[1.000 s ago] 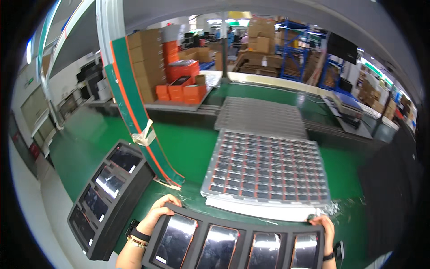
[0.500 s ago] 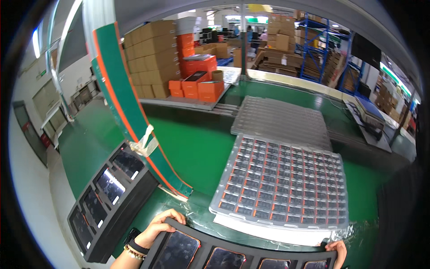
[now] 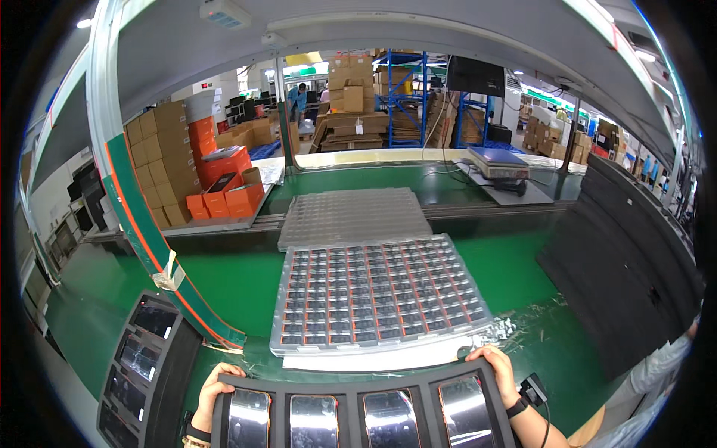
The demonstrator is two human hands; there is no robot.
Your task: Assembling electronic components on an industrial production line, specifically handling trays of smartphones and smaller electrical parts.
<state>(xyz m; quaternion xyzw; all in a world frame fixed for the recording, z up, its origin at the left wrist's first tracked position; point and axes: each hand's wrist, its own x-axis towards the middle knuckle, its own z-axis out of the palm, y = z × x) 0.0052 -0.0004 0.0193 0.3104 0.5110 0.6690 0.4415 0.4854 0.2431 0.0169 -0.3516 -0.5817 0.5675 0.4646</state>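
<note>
A black foam tray [image 3: 351, 422] lies across the lower middle, close in front of me. Several phones [image 3: 390, 418] with dark glossy screens and orange edges sit in its slots. At its upper left corner my left hand [image 3: 216, 390] is closed on the rim, and my right hand [image 3: 494, 367] grips the upper right corner. Just beyond is a clear plastic tray [image 3: 278, 317] whose many cells hold small dark parts with orange edges. It rests on a white slab [image 3: 381, 361]. To the left of my left hand stands another black foam tray [image 3: 173, 377], also filled with phones.
A green-and-orange post [image 3: 146, 231] rises from the green bench at left. Behind the filled tray lies a clear ribbed plastic sheet [image 3: 351, 213]. Black foam sheets [image 3: 624, 257] lean at right, near a person's pale sleeve [image 3: 657, 373]. Orange boxes [image 3: 243, 198] and a scale [image 3: 497, 160] stand farther back.
The view has swung to the right, bringing the foam sheets into sight. The phone tray, slanted earlier, is now nearly level, and more of it shows. Both hands keep their hold.
</note>
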